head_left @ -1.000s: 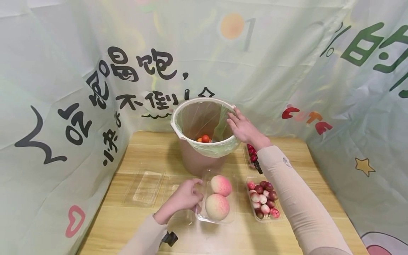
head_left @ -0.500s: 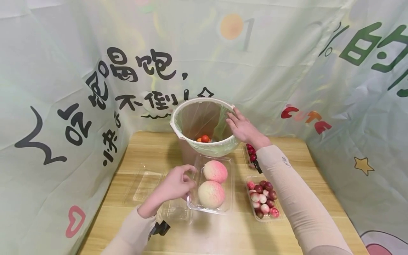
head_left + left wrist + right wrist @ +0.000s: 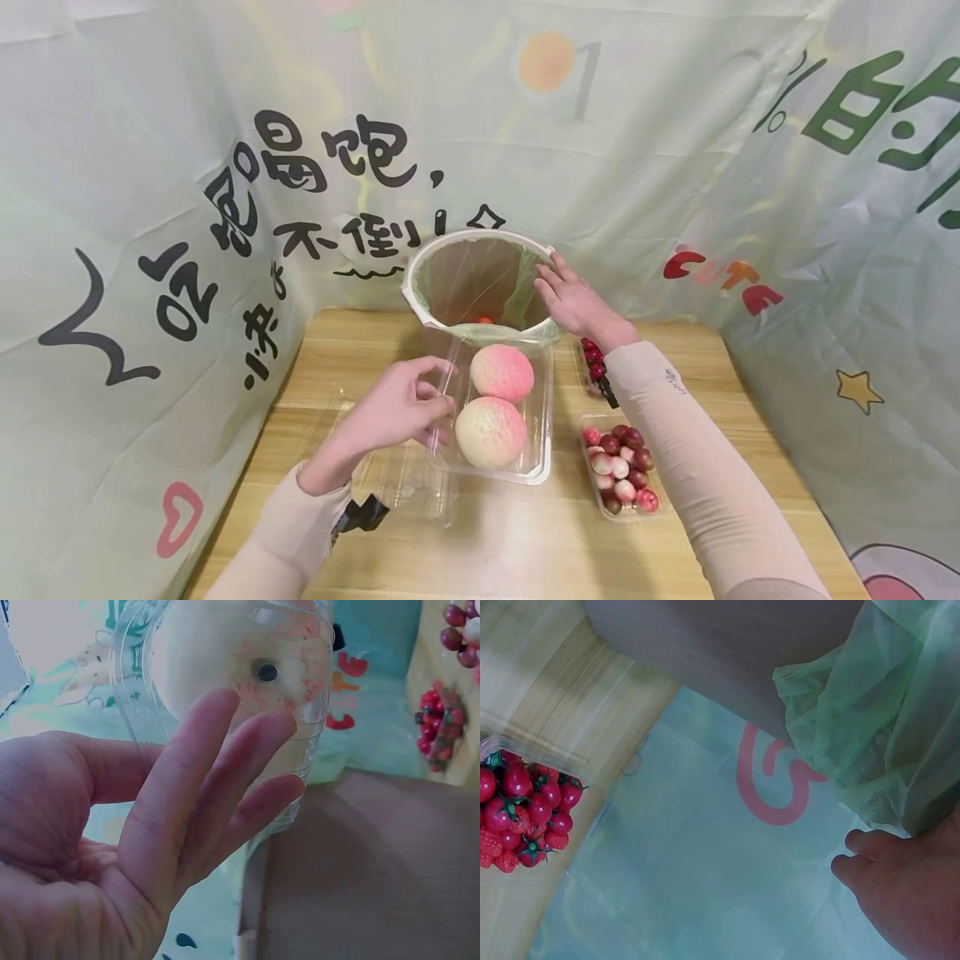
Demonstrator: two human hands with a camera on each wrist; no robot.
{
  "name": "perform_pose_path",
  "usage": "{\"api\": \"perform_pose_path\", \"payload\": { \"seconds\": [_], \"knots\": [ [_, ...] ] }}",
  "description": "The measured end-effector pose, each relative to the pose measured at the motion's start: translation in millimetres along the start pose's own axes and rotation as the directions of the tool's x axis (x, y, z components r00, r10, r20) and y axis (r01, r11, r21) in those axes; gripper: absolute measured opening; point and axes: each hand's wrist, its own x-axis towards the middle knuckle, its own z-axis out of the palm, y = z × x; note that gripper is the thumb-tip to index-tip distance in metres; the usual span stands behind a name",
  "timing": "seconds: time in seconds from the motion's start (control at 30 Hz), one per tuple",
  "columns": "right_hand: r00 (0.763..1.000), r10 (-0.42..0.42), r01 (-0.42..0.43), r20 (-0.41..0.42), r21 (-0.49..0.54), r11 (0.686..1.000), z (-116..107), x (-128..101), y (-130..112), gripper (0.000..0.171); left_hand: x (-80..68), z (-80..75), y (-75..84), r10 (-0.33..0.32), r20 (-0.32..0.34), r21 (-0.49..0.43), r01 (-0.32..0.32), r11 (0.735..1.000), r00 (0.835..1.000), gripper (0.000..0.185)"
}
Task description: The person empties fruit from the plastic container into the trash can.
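Note:
My left hand [image 3: 393, 408] holds the left edge of a clear plastic tray [image 3: 546, 454], raised off the table and overlapping the front of the bin in the head view. Two pink-and-cream peaches [image 3: 491, 432] lie in it, one behind the other. In the left wrist view, the fingers [image 3: 176, 802] spread under the tray [image 3: 131, 690]. A lined trash bin [image 3: 411, 292] stands at the back, with a bit of red fruit [image 3: 486, 320] visible inside. My right hand [image 3: 577, 304] grips its right rim, over the green liner [image 3: 870, 727]; the right wrist view shows only part of that hand.
Right of the bin stand a tray of dark and pale small fruits [image 3: 619, 468] and, behind it, a tray of red cherry tomatoes and berries [image 3: 525, 810]. Clear plastic trays [image 3: 420, 492] lie on the left. A printed cloth wall [image 3: 645, 167] surrounds the table [image 3: 517, 542].
My left hand has lifted the tray of peaches up from the table and towards the bin, slightly leftward. The right hand has stayed on the bin's rim.

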Motion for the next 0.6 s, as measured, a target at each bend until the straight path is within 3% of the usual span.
{"api": "perform_pose_path", "payload": {
  "seconds": [0.33,0.6],
  "knots": [
    [1.000,-0.005,0.005,0.003,0.001,1.000,0.0,-0.6,0.0,0.064,11.9,-23.2,29.7,0.035,-0.039,0.033,-0.034,0.999,0.999,0.050],
    [1.000,-0.006,0.006,-0.006,-0.016,1.000,0.9,1.2,1.4,0.063,34.8,-39.9,52.2,0.014,-0.136,0.005,-0.013,1.000,0.991,0.052]
  ]
}}
